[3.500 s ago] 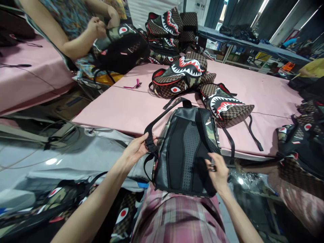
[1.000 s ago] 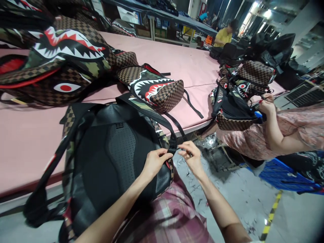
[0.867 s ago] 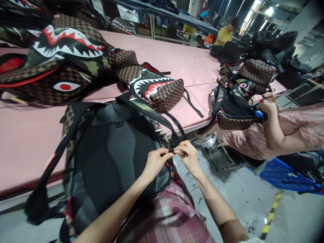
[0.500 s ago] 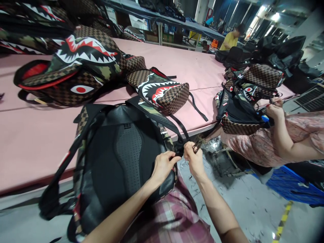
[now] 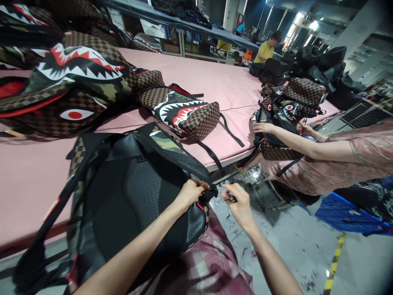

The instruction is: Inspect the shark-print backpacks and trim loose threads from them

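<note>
Across your lap, over the plaid cloth point(image 5: 215, 262), the backpack point(image 5: 144, 180) is lying with its black back panel up, its far end leaning on the near edge of the pink table point(image 5: 33, 176). You seem to be working on its right-side strap point(image 5: 187, 157), at what looks like a buckle point(image 5: 214, 189) near the right edge of the panel. Judging from the pose, any pull there is calling for a steady left grip and for right fingertips meeting the webbing.

Your left forearm is slanting over the near part of the panel, and your left hand point(image 5: 192, 192), knuckles up, is pinching the strap beside the buckle between thumb and fingers. Your right hand point(image 5: 238, 200) is hovering just right of the buckle, apart from it, above the floor point(image 5: 294, 250). Its fingers are curling around a small dark thing point(image 5: 232, 198), too blurred to name; whether they are closing fully on it, you cannot tell from this view.

Beyond the backpack, a shark-mouth bag point(image 5: 196, 119) is lying on the table, with a larger open bag point(image 5: 76, 78) to its left. Farther right, a co-worker's hand point(image 5: 264, 128) is resting on another bag point(image 5: 278, 149), and far off a person in yellow point(image 5: 265, 51) is standing or sitting near black bags point(image 5: 273, 67).
</note>
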The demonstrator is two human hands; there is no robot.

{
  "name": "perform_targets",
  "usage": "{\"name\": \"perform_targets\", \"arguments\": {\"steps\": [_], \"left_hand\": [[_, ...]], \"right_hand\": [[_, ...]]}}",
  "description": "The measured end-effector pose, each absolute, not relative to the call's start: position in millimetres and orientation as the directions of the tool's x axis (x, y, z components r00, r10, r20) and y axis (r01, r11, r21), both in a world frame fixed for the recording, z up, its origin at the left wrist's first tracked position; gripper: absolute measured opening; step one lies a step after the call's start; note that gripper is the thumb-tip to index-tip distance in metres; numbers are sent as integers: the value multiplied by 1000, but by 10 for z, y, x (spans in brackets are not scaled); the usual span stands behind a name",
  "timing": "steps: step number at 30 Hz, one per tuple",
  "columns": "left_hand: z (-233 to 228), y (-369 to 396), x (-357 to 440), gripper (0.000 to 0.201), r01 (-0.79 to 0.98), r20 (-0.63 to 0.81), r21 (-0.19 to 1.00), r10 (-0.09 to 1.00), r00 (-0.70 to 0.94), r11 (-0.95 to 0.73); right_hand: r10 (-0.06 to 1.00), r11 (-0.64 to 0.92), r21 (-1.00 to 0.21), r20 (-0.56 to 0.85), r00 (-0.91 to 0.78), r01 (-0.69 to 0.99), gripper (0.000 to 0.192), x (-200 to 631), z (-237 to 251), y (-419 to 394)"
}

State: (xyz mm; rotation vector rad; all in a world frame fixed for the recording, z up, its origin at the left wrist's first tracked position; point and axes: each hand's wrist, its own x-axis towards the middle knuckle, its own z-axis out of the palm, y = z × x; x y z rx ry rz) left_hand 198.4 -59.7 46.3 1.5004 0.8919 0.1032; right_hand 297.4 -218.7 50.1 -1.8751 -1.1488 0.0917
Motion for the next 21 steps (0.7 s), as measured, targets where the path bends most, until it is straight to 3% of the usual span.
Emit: {"name": "perform_targets", "arguments": {"steps": [3,8,14,18,21], "left_hand": [[505,-572,2004,20,454,-469,876,505,724,163],[565,-581,1928,35,421,-493,868,375,785,261],[550,-755,1840,30,190,-300,946,493,817,262],[551,-803,1778,23,179,-313,936,484,817,302],[546,-795,1768,26,195,-346,918,460,818,345]], "right_hand": [[783,-112,-768,322,532,630,33,2795,400,-1941],[704,-109,-964,98,703,243,21,2880,247,-1733],[593,5,-943,271,758,334,18,2774,372,-1863],[541,-15,-998,46,840,64,22,2823,429,-1907],[616,-36,-996,-82,783,-76,27,2892,460,-1840]]}}
